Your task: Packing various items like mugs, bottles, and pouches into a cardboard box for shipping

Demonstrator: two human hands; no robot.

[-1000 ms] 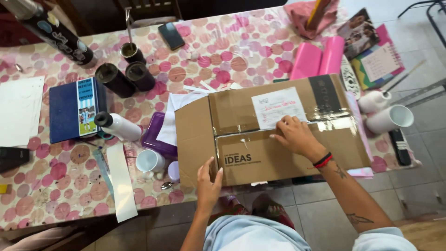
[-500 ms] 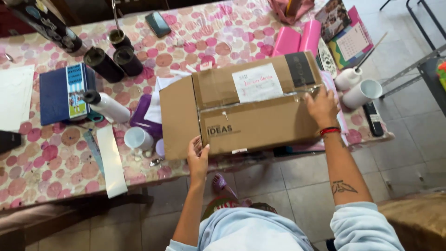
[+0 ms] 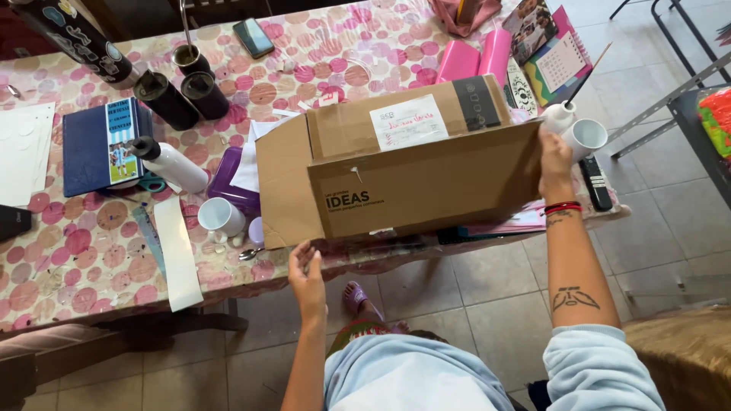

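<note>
I look down on a table [image 3: 91, 251] covered in a cloth dotted with pink and red circles, standing on a floor of pale grey tiles [image 3: 472, 304]. A large brown cardboard box [image 3: 411, 175] lies on the table's near edge, a white label on its top and one end flap hanging open to the left. My right hand [image 3: 554, 156] clasps the box's right end, fingers curled round the corner, two red bands at the wrist. My left hand [image 3: 306, 270] is spread open, fingers loose, just below the box's lower left corner; I cannot tell whether it touches the cardboard. Left of the box I count one white mug [image 3: 221, 216], one white bottle with a black cap [image 3: 169, 161], one dark blue book [image 3: 99, 144] and three dark tumblers [image 3: 183, 87]. A phone [image 3: 253, 36] lies at the far side. Right of the box stand two white mugs [image 3: 579, 131] touching each other, and beyond it two pink rolls [image 3: 476, 57].
</note>
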